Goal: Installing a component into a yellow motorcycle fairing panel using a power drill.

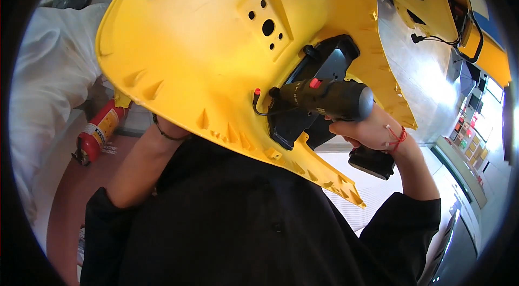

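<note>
A large yellow plastic panel (194, 42) spreads across the upper middle in front of my chest, its moulded inner side facing me. Set against it is a black plastic part (338, 59), from which a thin cable with a red-tipped connector (257, 92) sticks out. My right hand (365, 126) is wrapped round the handle of a black cordless drill (346, 99). The drill points left, its front end over the black part; whether the tip touches is hidden. My left hand (172, 128) reaches under the panel's lower left edge, its fingers out of sight behind the panel.
At the left, a red fire extinguisher (100, 129) lies near white sheeting (54, 59). Another yellow body part with dangling black cables (432, 38) stands at the upper right. Shelves with small boxes (470, 137) are farther off at the right.
</note>
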The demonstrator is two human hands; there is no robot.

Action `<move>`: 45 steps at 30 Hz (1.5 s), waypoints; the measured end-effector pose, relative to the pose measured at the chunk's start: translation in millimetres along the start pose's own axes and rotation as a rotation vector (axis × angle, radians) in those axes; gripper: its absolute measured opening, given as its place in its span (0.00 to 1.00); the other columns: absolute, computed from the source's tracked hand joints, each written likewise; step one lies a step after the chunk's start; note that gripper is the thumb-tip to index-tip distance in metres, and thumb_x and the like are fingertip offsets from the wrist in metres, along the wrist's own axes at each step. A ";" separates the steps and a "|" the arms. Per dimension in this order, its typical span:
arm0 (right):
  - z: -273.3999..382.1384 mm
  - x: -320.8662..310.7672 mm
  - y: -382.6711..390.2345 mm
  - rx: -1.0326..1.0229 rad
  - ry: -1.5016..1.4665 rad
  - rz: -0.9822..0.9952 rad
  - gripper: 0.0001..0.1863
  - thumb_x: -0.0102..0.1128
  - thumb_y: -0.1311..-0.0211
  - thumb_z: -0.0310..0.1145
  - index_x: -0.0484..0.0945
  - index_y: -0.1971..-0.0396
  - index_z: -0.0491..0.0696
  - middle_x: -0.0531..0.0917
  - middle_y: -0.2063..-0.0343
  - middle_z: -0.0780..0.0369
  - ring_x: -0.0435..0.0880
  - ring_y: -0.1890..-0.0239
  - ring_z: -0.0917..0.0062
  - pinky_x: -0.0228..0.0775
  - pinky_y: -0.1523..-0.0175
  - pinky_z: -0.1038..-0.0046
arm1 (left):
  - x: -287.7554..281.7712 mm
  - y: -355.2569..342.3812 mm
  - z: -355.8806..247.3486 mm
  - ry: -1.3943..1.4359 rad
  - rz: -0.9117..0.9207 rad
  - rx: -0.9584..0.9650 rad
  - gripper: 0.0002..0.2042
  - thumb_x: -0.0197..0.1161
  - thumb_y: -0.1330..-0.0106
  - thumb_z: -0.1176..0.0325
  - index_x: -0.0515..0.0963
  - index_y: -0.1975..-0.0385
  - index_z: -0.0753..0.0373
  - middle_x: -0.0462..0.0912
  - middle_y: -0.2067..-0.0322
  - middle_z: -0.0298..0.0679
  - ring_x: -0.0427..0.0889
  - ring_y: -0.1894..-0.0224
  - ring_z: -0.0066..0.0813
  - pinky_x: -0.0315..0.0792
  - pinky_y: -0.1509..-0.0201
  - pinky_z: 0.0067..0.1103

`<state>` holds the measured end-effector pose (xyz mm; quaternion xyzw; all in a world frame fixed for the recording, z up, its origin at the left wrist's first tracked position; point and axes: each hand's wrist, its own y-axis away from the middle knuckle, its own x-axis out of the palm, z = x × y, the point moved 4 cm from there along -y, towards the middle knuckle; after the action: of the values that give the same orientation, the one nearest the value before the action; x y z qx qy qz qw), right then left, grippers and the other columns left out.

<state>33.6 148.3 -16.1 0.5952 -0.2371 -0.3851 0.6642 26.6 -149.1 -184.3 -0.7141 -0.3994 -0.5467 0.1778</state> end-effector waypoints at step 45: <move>25.3 20.4 7.8 -0.315 0.815 -0.086 0.19 0.64 0.58 0.37 0.74 0.63 0.48 0.80 0.78 0.56 0.81 0.73 0.62 0.72 0.68 0.65 | 45.4 -16.8 20.5 -0.181 -0.267 0.088 0.18 0.48 0.30 0.63 0.63 0.43 0.64 0.69 0.45 0.39 0.72 0.46 0.29 0.69 0.45 0.26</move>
<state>27.9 116.7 -6.9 0.5993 0.1307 -0.1777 0.7695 30.7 -107.5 -152.4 -0.6925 -0.5289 -0.4808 0.0978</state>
